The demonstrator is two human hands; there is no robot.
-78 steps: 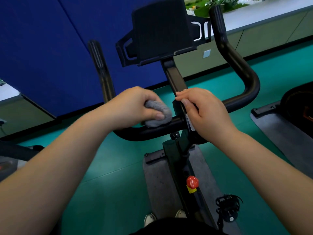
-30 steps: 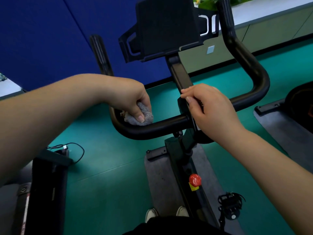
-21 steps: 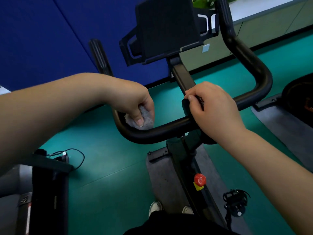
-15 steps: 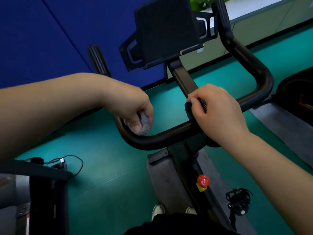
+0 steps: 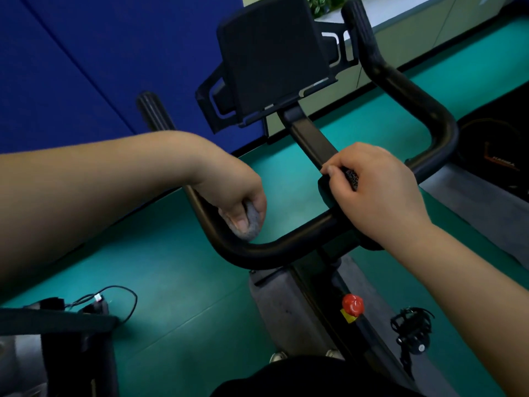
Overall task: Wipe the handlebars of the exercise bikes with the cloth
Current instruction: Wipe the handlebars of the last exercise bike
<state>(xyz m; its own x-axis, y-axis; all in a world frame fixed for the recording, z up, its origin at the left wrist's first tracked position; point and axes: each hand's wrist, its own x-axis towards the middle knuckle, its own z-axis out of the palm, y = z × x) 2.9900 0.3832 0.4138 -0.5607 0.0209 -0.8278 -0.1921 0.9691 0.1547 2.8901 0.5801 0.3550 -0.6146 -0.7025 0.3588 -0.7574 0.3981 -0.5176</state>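
A black U-shaped handlebar (image 5: 274, 247) of an exercise bike fills the middle of the head view. My left hand (image 5: 229, 196) grips a small grey cloth (image 5: 253, 222) and presses it on the bar's left bend. My right hand (image 5: 375, 190) grips the centre of the bar where the stem joins it, fingers curled over the black clamp. The left grip end (image 5: 151, 110) and the right grip end (image 5: 357, 21) rise upward and away from me.
A black tablet holder (image 5: 272, 58) stands above the stem. Lower on the frame sit a red knob (image 5: 352, 303) and a pedal (image 5: 412, 330). A second machine (image 5: 57, 333) with a cable stands at the lower left, another (image 5: 498, 144) at the right. Green floor, blue wall.
My left hand has slid the cloth leftwards from near the stem to the bar's left bend. My right hand's fingers have curled tighter over the centre clamp.
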